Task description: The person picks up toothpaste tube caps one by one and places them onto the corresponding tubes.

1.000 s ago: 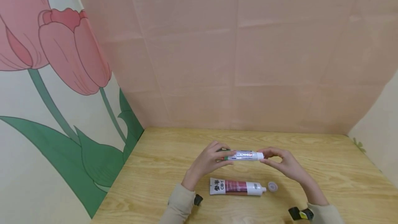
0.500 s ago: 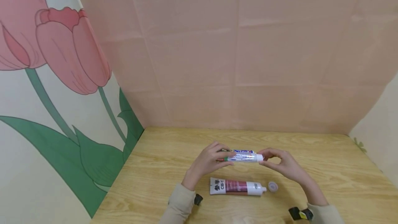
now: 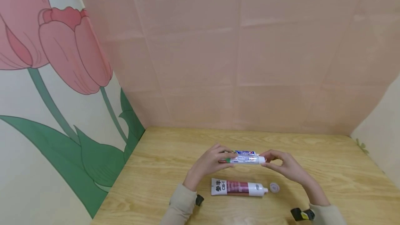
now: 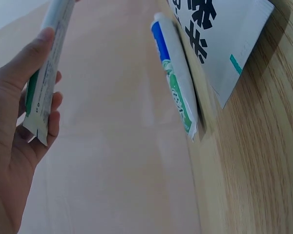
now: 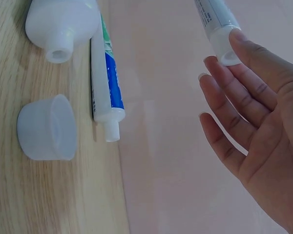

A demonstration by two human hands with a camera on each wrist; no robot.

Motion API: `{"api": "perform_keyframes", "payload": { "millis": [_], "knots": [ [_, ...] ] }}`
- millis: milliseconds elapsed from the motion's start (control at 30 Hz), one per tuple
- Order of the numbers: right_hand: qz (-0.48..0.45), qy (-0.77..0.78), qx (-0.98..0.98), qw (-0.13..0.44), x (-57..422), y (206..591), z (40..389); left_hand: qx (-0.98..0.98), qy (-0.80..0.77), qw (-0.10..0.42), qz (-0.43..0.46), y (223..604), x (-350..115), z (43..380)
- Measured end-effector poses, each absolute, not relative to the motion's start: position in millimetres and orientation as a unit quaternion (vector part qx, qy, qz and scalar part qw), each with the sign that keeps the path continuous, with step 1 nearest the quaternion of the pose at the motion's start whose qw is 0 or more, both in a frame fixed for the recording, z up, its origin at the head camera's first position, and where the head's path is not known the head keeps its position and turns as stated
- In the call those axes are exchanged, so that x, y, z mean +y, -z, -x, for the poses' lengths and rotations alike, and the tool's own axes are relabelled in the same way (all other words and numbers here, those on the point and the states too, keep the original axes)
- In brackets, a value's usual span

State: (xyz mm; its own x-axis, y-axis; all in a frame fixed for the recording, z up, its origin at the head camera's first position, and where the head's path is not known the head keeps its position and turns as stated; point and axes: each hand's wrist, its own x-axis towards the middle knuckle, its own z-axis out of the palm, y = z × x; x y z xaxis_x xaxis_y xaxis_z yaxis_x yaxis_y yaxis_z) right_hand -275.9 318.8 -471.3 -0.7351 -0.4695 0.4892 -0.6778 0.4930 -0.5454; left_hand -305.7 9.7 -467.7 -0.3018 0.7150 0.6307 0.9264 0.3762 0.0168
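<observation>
My left hand (image 3: pixel 210 159) grips the green tail end of a slim white toothpaste tube (image 3: pixel 245 159), held level above the table. Thumb and fingertips of my right hand (image 3: pixel 285 165) pinch the white cap (image 5: pixel 224 46) at the tube's other end. A blue and green toothpaste tube (image 4: pixel 172 73) lies on the table behind it, partly covered by the held tube in the head view; its bare nozzle (image 5: pixel 112 130) shows in the right wrist view. Nearer the person lies a larger white and dark pink toothpaste tube (image 3: pixel 238 188), uncapped, its nozzle pointing right.
A loose white cap (image 3: pixel 274 187) sits just right of the larger tube's nozzle. The wood-grain table (image 3: pixel 337 169) ends at a pink sheet (image 3: pixel 237 61) at the back. A wall painted with tulips (image 3: pixel 72 51) stands on the left.
The held tube has come down slightly in the head view, so more of the blue tube behind it shows. Both hands keep their holds, and the things on the table stay put.
</observation>
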Motion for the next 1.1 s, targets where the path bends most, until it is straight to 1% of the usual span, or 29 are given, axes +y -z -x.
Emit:
{"api": "perform_keyframes", "payload": {
  "millis": [233, 367, 533, 800, 1100],
  "knots": [
    [-0.32, -0.374, -0.86, 0.132, 321, 476, 277, -0.804, 0.195, 0.231, 0.512, 471, 9, 305],
    [-0.319, -0.37, -0.862, 0.132, 321, 477, 278, -0.819, 0.198, 0.196, 0.503, 471, 8, 304],
    [-0.311, -0.364, -0.869, 0.126, 319, 473, 275, -0.828, 0.185, 0.176, 0.499, 473, 8, 305],
    [-0.301, -0.362, -0.876, 0.106, 310, 454, 261, -0.849, 0.181, 0.137, 0.478, 472, 8, 303],
    [-0.304, -0.374, -0.872, 0.088, 312, 456, 261, -0.862, 0.193, 0.088, 0.46, 474, 10, 303]
  ]
}}
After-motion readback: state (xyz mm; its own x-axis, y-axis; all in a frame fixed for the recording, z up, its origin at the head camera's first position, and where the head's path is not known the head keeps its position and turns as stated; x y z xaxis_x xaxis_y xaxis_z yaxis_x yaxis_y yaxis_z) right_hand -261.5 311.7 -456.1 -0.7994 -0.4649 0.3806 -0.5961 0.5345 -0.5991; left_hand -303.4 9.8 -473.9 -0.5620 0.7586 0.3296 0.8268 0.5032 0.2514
